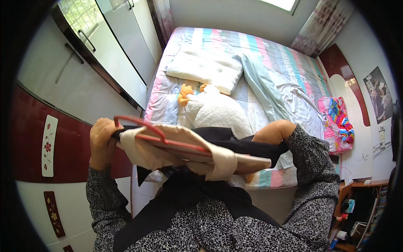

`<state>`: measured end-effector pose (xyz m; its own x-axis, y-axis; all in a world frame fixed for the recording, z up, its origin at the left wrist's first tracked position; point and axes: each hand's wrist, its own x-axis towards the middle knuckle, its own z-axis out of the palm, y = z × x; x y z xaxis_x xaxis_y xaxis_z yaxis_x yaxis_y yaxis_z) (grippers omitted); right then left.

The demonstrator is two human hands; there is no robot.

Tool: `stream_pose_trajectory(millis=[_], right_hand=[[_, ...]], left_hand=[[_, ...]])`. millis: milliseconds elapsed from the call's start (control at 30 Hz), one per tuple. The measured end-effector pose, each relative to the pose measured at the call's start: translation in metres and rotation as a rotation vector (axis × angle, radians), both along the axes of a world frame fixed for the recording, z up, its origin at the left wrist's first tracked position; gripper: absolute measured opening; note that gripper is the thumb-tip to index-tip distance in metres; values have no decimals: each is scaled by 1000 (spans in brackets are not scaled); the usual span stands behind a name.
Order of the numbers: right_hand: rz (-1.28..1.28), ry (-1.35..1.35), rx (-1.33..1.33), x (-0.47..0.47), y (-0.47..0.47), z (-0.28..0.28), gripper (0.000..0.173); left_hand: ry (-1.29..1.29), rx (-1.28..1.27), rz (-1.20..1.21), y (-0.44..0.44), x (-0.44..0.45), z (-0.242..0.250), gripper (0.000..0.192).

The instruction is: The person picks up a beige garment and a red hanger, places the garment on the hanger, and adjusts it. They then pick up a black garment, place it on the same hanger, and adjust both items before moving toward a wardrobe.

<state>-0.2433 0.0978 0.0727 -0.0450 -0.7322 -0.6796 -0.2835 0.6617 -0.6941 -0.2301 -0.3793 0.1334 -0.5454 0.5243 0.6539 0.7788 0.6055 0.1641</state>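
Observation:
Stretched across in front of my chest is a black garment together with a beige garment piece that has a band or collar-like edge. A red plastic clothes hanger runs along the beige cloth, its hook end close to my left fingers. My left hand is closed on the black cloth at the left end. At the right end my right hand grips the black cloth, its fingertips hidden by the fabric. Whether black and beige are one garment I cannot tell.
Beyond my hands is a bed with a striped bedspread. On it lie a white pillow, a white plush toy with orange feet and a pale green cloth. A wardrobe stands left; an open shelf is at lower right.

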Motion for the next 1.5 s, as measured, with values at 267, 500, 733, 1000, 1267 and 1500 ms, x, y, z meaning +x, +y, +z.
stream_pose_trajectory(millis=[267,500,733,1000,1267,1500], right_hand=[[-542,176,172,68,12,-30,37],[-514,-145,-354,70,-49,-87,40],[-701,10,-302,83,-73,-108,31],[-937,431,-201,88,-52,-111,19],[-1732,748,-929,40,-12,-70,16],[-995,2083,-566,5,46,96,8]], left_hand=[[47,1,18,8,-25,5,23],[42,11,22,6,-23,-13,22],[-102,119,102,-14,-5,-45,23],[-212,206,198,-40,18,-67,23],[-70,68,222,-56,18,-60,21],[-46,62,234,-73,14,-52,19]])
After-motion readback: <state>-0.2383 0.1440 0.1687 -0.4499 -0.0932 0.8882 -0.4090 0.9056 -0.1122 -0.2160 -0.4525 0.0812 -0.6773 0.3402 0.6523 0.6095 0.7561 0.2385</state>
